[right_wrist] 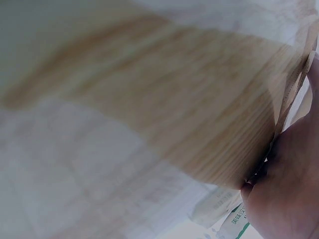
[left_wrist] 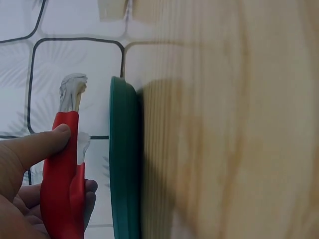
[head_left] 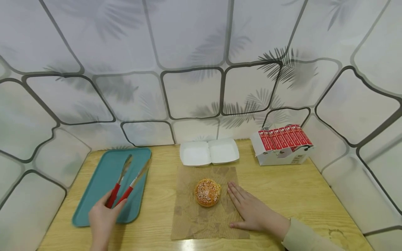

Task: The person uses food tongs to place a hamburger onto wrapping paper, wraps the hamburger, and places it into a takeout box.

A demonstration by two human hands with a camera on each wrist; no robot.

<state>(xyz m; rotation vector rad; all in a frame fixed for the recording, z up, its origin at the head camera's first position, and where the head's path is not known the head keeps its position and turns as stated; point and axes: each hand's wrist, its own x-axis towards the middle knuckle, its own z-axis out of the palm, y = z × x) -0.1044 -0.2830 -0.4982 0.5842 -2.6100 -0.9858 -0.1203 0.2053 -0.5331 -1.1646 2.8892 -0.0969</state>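
Observation:
My left hand (head_left: 105, 216) holds a pair of food tongs (head_left: 114, 195) by their red handles, over the teal tray (head_left: 108, 181). The two metal arms of the tongs stand apart and point away from me. In the left wrist view the thumb presses one red handle (left_wrist: 61, 184), and the tray's side stands just beyond. My right hand (head_left: 252, 211) rests with straight fingers on the right edge of a brown paper sheet (head_left: 185, 219). A round bun (head_left: 208, 192) topped with pale sprinkles sits on the paper, left of the right fingertips, with a yellow bit at its side.
Behind the paper an unfolded white takeaway box (head_left: 209, 152) lies against the patterned wall curtain (head_left: 194, 94). At the back right stands a white carton (head_left: 270, 158) with several red packets (head_left: 284, 137) in a row. All of it is on a wooden table (head_left: 160, 195).

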